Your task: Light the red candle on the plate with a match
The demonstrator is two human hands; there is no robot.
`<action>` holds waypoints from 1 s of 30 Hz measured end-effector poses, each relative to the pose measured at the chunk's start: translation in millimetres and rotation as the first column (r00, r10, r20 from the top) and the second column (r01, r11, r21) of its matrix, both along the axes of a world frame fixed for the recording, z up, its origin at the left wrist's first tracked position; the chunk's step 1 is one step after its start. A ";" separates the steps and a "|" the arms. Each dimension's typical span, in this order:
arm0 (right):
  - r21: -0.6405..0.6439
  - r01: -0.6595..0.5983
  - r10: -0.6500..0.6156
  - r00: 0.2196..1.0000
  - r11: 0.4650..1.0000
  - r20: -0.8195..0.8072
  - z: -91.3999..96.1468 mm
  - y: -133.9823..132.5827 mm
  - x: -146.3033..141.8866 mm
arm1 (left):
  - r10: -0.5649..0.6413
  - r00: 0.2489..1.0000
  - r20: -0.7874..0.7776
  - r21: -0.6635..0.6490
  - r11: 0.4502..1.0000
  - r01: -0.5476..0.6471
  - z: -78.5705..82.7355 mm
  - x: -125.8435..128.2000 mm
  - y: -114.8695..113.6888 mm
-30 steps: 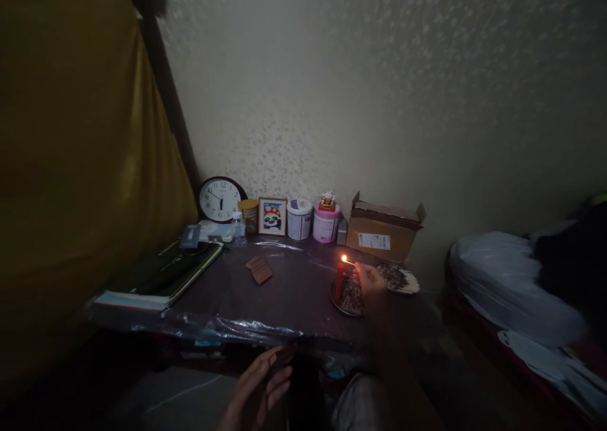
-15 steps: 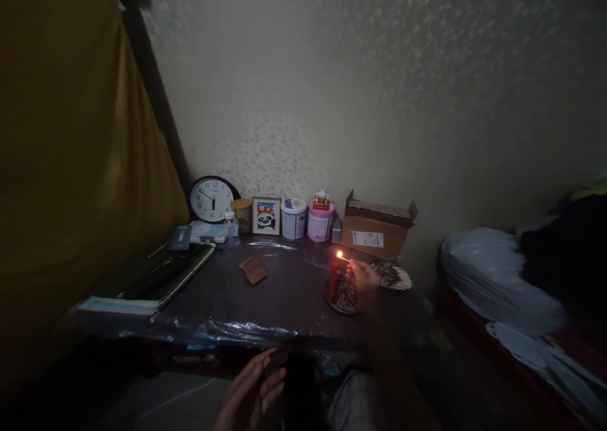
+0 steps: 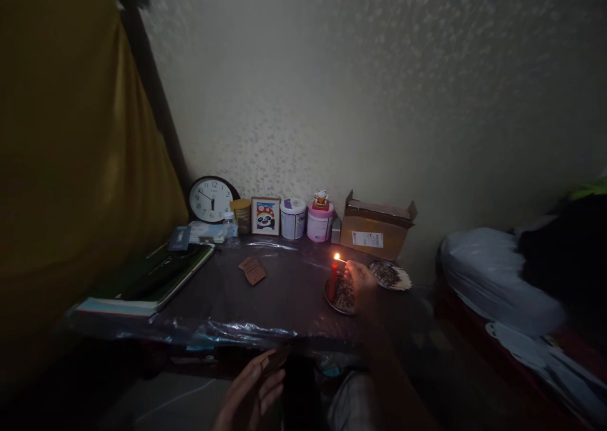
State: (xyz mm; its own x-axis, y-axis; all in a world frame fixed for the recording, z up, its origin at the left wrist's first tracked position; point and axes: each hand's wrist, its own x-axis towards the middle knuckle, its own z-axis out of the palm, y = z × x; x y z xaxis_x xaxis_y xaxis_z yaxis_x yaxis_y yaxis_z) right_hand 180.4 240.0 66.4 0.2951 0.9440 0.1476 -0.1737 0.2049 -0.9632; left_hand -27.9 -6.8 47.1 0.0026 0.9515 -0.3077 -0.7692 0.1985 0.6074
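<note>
Head view. Nearest: left hand [image 3: 253, 390], fingers loosely curled, holding a dark flat piece [image 3: 277, 358]; its kind too dim to tell. On the tabletop [image 3: 227, 304], right hand [image 3: 362, 280] closed in a pinch on a lit match [image 3: 343, 261], flame at or just above the top of an upright red candle [image 3: 333, 283]; contact uncertain. Match judged light, stiff, easily snapped; best held at the unlit end, as here. Candle probably smooth and slippery; grip low on the body. Candle stands on a plate [image 3: 327, 303] bearing dark bits, identity unclear. Behind the right hand, a dish [image 3: 376, 282] holds pale sticks and more dark bits. Farthest: lidded white tin [image 3: 293, 221] and pink tin [image 3: 319, 225], contents hidden; cardboard box [image 3: 348, 233], flaps raised, inside not visible.
</note>
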 end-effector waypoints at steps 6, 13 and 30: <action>-0.009 -0.003 0.003 1.000 1.000 0.005 -3.3 2.0 -2.4 | 0.004 1.000 0.001 -0.003 1.000 -0.004 -3.5 -1.9 -2.3; 0.002 0.005 -0.005 1.000 1.000 0.006 2.0 -4.6 -3.4 | -0.029 1.000 0.004 -0.008 1.000 0.029 -27.9 -11.2 8.3; -0.006 0.023 -0.023 1.000 1.000 -0.021 7.7 -9.2 -7.8 | -0.040 0.999 -0.007 0.013 0.999 0.041 -32.2 -12.4 7.8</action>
